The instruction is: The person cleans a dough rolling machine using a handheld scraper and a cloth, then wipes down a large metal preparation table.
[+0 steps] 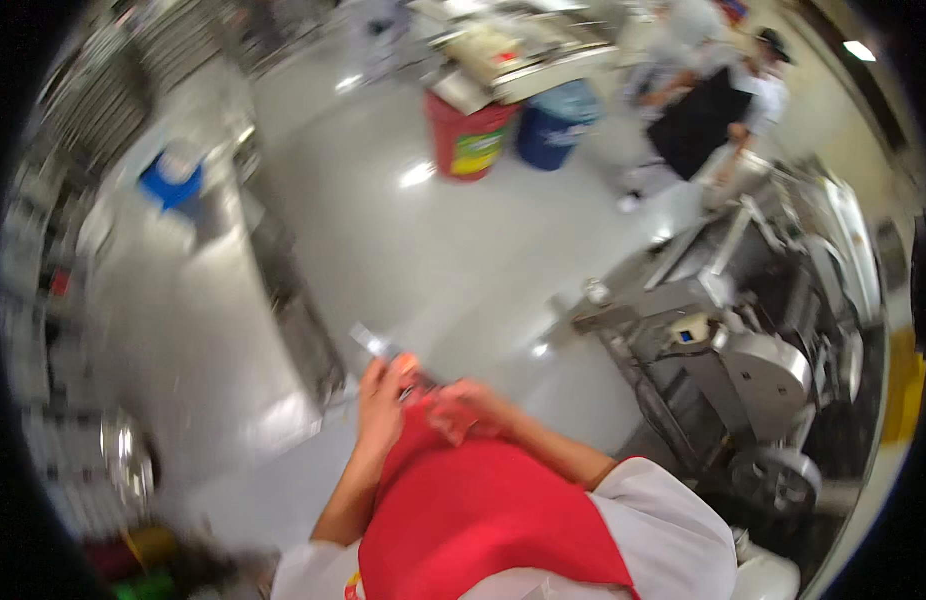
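Observation:
Blur softens both hands, which are held close together in front of a red apron (493, 510). My left hand (382, 397) grips a small tool (374, 343) with a pale, shiny flat end pointing up and to the left. An orange part (407, 364) shows beside my left fingers. My right hand (474, 401) is curled around crumpled reddish material (454, 426) at the apron's upper edge; what it is cannot be made out. Dark parts between the hands are too blurred to name.
A stainless steel worktable (200, 322) runs along the left, bearing a blue object (171, 180). Kitchen machinery with a handwheel (776, 480) stands at right. Red (470, 142) and blue (549, 135) buckets stand ahead beside a loaded table (553, 71). A person (767, 101) holds a black sheet-like object (699, 124).

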Tool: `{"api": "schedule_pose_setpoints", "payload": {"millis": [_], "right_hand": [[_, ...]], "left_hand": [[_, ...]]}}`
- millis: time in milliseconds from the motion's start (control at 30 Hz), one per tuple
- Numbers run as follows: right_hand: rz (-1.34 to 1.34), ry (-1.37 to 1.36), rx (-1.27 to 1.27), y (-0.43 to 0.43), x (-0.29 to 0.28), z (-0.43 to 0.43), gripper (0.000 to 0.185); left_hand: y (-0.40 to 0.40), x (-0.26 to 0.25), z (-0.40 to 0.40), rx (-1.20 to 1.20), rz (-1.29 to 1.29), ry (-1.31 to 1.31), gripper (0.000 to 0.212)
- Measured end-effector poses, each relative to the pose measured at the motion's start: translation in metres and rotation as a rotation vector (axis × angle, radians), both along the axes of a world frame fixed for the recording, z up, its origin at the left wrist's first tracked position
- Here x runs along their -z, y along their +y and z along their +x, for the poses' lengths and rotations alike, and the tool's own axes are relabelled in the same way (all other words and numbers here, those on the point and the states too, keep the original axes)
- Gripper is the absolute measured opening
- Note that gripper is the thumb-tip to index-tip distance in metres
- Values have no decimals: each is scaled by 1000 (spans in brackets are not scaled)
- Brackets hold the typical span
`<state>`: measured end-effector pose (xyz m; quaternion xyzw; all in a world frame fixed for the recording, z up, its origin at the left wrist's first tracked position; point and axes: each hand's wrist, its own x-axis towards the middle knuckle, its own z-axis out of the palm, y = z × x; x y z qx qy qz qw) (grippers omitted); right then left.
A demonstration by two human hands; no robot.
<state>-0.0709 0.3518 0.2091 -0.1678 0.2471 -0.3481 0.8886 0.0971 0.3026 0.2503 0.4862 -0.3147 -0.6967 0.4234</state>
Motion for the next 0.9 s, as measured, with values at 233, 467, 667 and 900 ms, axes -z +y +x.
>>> {"api": "schedule_pose_setpoints", "payload": {"millis": [233,467,667,900], "right_hand": [[-183,376,-62,-145,-27,18,40],[-374,705,97,-238,-43,23,44],[-280,742,85,-298,-48,-12,50],[-440,768,-29,-402,-48,-66,54]], "left_hand": [[-140,35,29,-41,-205,101,15],[-271,33,38,243,-283,114,10],[-351,22,2,295,-263,25,12],[-459,33,-18,73,-386,2,18]]}}
